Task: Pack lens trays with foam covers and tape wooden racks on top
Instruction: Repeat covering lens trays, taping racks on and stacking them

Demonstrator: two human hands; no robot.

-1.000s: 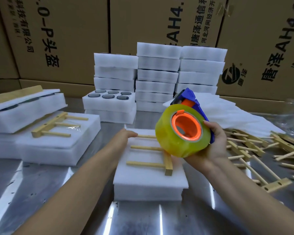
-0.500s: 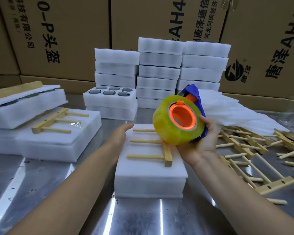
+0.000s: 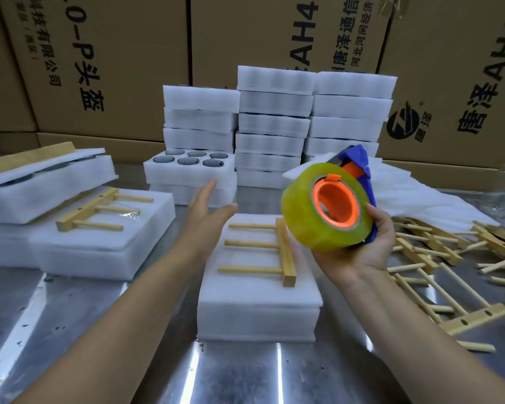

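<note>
Gripping a tape dispenser (image 3: 303, 217) in the right hand (image 3: 373, 246), above the wooden rack (image 3: 286, 252) lying on the foam-covered tray (image 3: 257, 301); holding the left hand (image 3: 209, 208) open, fingers straight, near the tray's far-left corner

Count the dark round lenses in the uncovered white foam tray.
6 dark round lenses, all in the uncovered white foam tray left of centre: three in its back row, three in its front row. The stacked white foam trays behind may hide more.
</note>
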